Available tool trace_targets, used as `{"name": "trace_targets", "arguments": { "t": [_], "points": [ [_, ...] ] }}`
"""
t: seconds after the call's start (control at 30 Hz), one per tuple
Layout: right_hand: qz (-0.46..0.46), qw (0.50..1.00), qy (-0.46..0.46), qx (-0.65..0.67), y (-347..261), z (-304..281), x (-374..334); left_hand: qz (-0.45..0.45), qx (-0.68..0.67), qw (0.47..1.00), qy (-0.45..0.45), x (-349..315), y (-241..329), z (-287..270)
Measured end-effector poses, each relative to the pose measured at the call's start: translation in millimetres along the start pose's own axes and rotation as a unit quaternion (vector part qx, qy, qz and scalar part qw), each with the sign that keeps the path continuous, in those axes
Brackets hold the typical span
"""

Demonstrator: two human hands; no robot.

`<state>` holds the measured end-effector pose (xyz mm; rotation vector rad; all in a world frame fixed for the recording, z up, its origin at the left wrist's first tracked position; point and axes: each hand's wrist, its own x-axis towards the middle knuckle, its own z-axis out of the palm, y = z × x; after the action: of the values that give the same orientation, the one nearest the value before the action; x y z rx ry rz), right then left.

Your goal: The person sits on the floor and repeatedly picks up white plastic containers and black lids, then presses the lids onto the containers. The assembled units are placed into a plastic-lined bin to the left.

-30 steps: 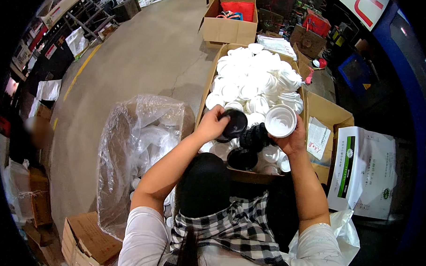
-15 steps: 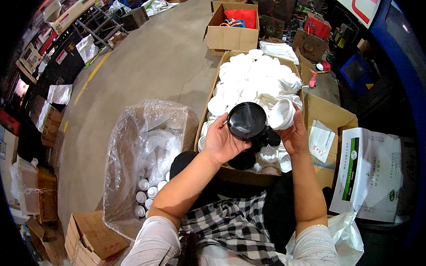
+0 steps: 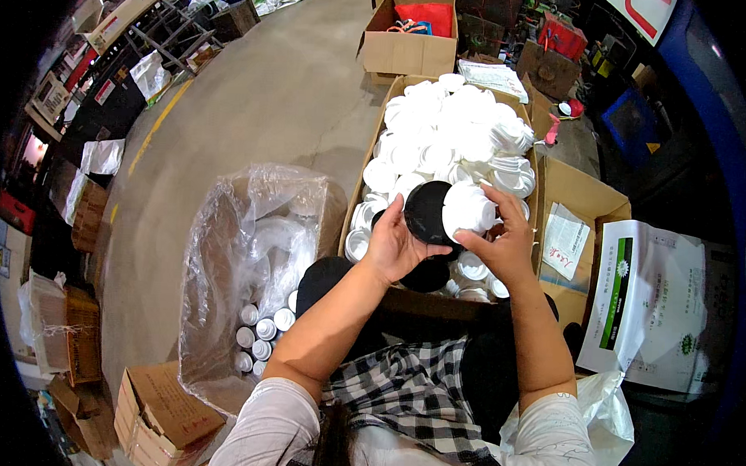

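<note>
My left hand (image 3: 391,243) is closed around a round black disc-shaped piece (image 3: 421,212), its thumb along the near edge. My right hand (image 3: 508,242) grips a white round plastic cap with a stepped top (image 3: 466,210) between thumb and fingers. The cap overlaps the black piece's right side; whether the two touch, I cannot tell. Both hands are over the near end of a cardboard box (image 3: 361,171) heaped with white plastic caps (image 3: 442,141). Another black round piece (image 3: 427,276) shows just below my hands, partly hidden.
To the left stands a plastic-lined box (image 3: 193,268) with several white stepped pieces (image 3: 264,329). Near it is a closed carton (image 3: 169,411). An opened carton (image 3: 604,200) and a printed white sheet (image 3: 650,304) lie at the right. Farther back is a box with red contents (image 3: 408,53).
My right hand has brought the white cap left, in front of the black piece, and turned it so its stepped side shows instead of its hollow. The black piece has tilted.
</note>
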<state>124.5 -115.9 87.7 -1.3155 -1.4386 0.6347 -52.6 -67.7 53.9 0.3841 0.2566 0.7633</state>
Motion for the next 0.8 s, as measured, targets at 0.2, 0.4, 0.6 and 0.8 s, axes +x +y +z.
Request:
{"name": "trace_targets", "arguments": {
  "t": [0.2, 0.4, 0.6, 0.8],
  "points": [
    [-0.098, 0.989, 0.016, -0.108, -5.0, 5.3, -0.2, 0.019, 0.053, 0.998, -0.024, 1.8, -5.5, 1.7],
    [-0.127, 0.984, 0.001, -0.121, 2.0, 11.9, -0.3, 0.018, 0.067, 0.998, -0.012, 1.3, -10.0, 4.2],
    [-0.109, 0.987, -0.008, -0.121, 0.1, 13.8, -0.4, 0.018, 0.082, 0.996, 0.004, 0.1, -8.4, 5.8],
    [-0.080, 0.993, -0.012, -0.085, 4.4, 16.1, -1.0, 0.022, 0.084, 0.996, -0.001, -1.0, -8.4, 7.2]
  ]
}}
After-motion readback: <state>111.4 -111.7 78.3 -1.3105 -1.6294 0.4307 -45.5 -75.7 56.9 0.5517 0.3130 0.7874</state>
